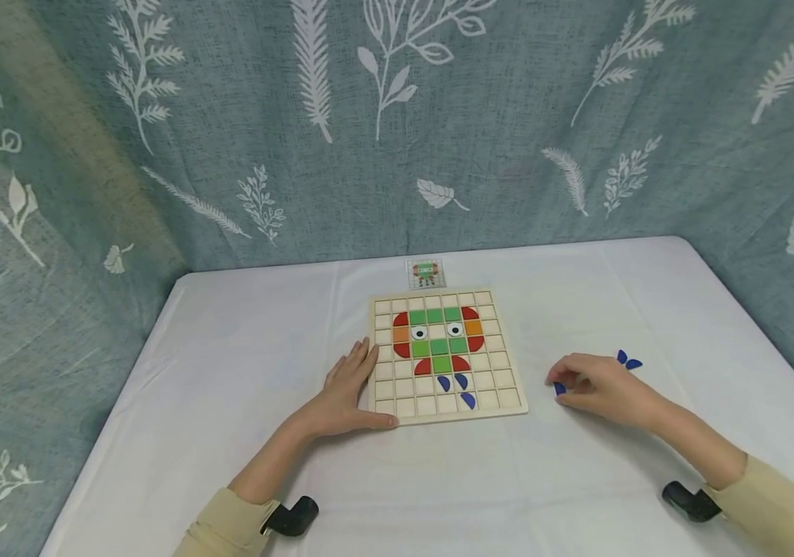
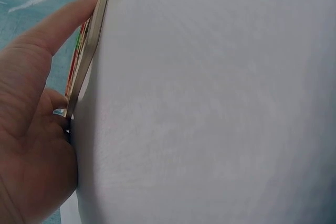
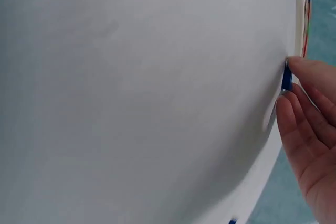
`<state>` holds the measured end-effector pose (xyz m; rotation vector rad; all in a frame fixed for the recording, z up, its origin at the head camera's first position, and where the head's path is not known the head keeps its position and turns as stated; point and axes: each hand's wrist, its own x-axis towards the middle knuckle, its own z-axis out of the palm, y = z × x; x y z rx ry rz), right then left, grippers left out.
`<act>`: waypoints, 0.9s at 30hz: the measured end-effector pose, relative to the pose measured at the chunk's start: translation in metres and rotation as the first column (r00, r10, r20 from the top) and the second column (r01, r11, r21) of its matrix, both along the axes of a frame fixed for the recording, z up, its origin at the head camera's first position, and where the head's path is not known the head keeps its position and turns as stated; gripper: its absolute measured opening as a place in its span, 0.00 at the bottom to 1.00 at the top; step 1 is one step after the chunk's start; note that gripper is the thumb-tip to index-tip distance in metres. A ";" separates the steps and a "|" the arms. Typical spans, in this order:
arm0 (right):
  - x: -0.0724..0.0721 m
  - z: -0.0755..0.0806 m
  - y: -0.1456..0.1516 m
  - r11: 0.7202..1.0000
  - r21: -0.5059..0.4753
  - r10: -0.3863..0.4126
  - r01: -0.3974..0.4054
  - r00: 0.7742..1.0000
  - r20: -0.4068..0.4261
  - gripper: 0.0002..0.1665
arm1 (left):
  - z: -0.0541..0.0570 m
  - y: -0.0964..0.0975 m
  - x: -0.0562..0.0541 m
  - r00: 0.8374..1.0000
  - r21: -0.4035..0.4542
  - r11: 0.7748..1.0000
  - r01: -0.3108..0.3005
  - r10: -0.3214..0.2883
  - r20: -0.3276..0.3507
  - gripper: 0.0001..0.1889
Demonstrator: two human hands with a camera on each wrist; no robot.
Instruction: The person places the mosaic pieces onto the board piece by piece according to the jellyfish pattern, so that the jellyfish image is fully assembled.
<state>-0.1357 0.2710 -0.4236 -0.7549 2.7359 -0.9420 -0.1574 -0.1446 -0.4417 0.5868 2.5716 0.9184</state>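
Observation:
A wooden grid board (image 1: 451, 417) lies on the white table, with green, red, orange and eye tiles forming a pattern in its squares. Three blue petal-shaped pieces (image 1: 461, 381) sit in its lower squares. My left hand (image 1: 344, 394) rests at the board's left side, fingers spread along the edge and thumb at the near left corner. Right of the board, my right hand (image 1: 606, 387) pinches a blue petal-shaped piece (image 3: 287, 77) between thumb and fingertips, close to the tabletop. Just beyond that hand lie two more blue pieces (image 1: 632, 363), partly behind it.
A small pattern card (image 1: 426, 273) lies behind the board, showing a similar coloured figure on a grid. The white cloth-covered table (image 1: 265, 333) ends at a blue-green leaf-patterned curtain (image 1: 369, 193). Black wrist cameras (image 1: 292, 517) are strapped at both sleeves.

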 end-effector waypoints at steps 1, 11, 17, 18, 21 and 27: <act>-0.001 0.001 -0.005 1.000 -0.012 0.010 -0.010 1.000 0.003 0.14 | 0.000 0.000 0.000 1.000 -0.001 1.000 0.001 -0.001 0.000 0.63; -0.011 0.009 -0.094 0.981 -0.116 0.165 -0.157 0.984 0.062 0.15 | 0.000 0.000 0.000 1.000 -0.009 1.000 -0.007 0.007 0.006 0.64; -0.016 0.005 -0.125 0.968 -0.056 0.246 -0.245 0.969 0.004 0.14 | 0.000 0.000 -0.001 1.000 -0.003 1.000 -0.003 0.003 0.009 0.63; -0.016 0.005 -0.127 0.966 -0.049 0.254 -0.254 0.967 -0.004 0.14 | 0.000 0.000 -0.001 1.000 -0.002 1.000 -0.002 0.002 0.009 0.63; -0.018 0.002 -0.131 0.962 -0.032 0.270 -0.270 0.963 -0.021 0.14 | 0.000 0.000 -0.001 1.000 0.000 1.000 0.001 -0.001 0.006 0.63; -0.019 0.001 -0.131 0.963 -0.028 0.267 -0.267 0.964 -0.009 0.14 | 0.001 0.000 0.000 1.000 -0.001 1.000 -0.003 0.003 0.007 0.63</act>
